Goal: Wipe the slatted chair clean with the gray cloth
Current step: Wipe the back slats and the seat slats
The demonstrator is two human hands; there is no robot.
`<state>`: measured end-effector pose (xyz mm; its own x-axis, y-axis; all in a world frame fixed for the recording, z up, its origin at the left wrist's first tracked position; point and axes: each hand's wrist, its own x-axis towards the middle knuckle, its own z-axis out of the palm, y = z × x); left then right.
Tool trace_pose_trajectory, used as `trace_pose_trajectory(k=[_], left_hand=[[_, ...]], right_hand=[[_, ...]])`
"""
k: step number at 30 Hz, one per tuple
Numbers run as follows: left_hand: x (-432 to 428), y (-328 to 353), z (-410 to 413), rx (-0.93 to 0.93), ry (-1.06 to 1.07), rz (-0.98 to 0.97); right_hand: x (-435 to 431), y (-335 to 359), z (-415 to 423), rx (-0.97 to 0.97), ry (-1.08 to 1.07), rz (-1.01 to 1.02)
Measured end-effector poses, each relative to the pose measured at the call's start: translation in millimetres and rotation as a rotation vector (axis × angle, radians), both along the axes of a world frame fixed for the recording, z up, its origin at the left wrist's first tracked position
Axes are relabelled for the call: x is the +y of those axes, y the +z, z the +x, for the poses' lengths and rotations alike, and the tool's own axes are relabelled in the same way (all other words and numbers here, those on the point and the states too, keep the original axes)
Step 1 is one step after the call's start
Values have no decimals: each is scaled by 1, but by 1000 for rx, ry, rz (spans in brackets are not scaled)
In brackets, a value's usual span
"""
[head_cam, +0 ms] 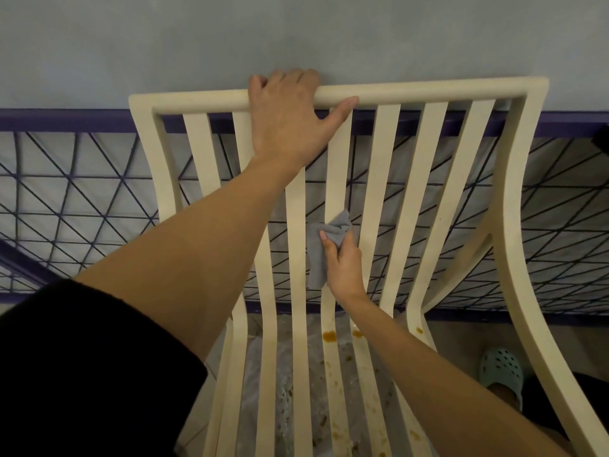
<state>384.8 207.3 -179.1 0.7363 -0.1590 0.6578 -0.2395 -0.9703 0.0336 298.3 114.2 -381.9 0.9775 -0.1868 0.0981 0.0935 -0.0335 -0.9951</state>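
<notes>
A cream slatted chair point(412, 179) fills the head view, its back toward the wall. My left hand point(290, 117) grips the chair's top rail, fingers curled over it and thumb along the front. My right hand point(344, 268) holds a bunched gray cloth point(321, 249) pressed against a middle slat of the backrest, about halfway down. Brown stains point(329, 336) sit on the slats near the bend between back and seat, and more brown spots run down the seat slats.
A gray wall point(296, 34) stands behind the chair, with a purple-framed wire grid point(75, 199) below it. My foot in a light green perforated clog point(502, 371) rests on the floor at lower right. A spotted clear sheet lies under the seat.
</notes>
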Motion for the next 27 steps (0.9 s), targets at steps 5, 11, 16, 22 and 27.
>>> trace_pose_trajectory(k=[5, 11, 16, 22, 27], left_hand=[[0, 1, 0, -7, 0, -1], [0, 2, -1, 4, -3, -2], [-2, 4, -3, -8, -14, -8], [-1, 4, -4, 9, -2, 9], [-1, 3, -2, 12, 0, -1]], right_hand=[[0, -10, -1, 32, 2, -31], [0, -10, -3, 39, 7, -18], [-14, 11, 2, 79, 85, -83], [-20, 109, 44, -125, 91, -57], [-17, 127, 55, -225, 94, -10]])
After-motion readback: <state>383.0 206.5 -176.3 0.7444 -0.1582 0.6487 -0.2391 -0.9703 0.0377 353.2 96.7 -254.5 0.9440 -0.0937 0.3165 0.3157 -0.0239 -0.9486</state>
